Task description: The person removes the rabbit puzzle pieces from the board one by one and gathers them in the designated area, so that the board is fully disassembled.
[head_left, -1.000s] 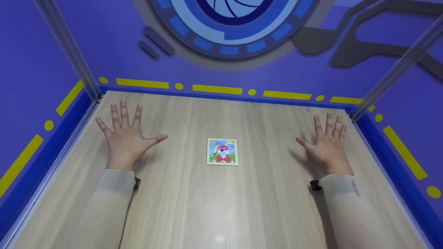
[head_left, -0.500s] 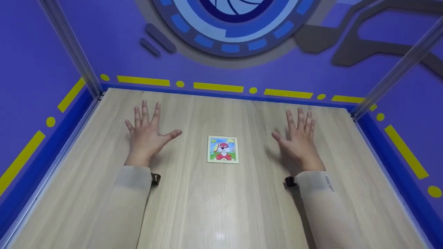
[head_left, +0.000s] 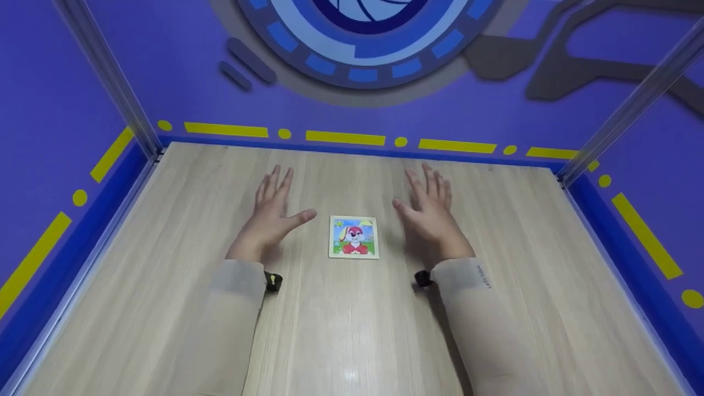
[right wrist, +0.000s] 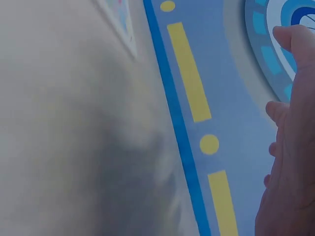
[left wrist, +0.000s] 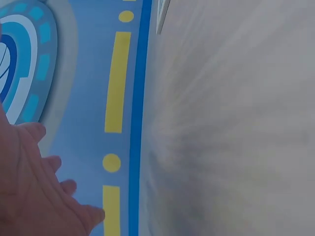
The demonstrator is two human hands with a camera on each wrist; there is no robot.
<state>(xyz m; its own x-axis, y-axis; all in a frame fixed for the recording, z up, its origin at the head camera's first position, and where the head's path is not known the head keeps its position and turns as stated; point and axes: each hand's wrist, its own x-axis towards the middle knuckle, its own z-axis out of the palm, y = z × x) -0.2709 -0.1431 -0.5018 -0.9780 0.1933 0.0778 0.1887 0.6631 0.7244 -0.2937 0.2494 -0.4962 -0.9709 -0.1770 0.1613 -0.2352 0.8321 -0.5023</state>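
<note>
A small square picture puzzle [head_left: 354,237] with a pale border and a red-and-white cartoon rabbit lies flat on the wood-grain table [head_left: 352,324]. To its left, my left hand [head_left: 272,217] hovers with fingers spread, the thumb pointing toward the puzzle. On the other side my right hand [head_left: 429,214] mirrors it, palm turned inward and thumb near the puzzle's right edge. Both hands hold nothing. In the left wrist view only a corner of the puzzle [left wrist: 162,17] shows at the top. The right wrist view also catches one puzzle corner [right wrist: 119,22].
A purple-blue back wall [head_left: 341,118] with yellow dashes and a round emblem rises behind the table. Side panels stand left and right, joined by metal posts [head_left: 118,82]. Each wrist carries a dark strap piece [head_left: 273,281] by a beige sleeve.
Both hands have moved inward from the table's sides toward the puzzle, the left going right and the right going left. The puzzle stays where it was.
</note>
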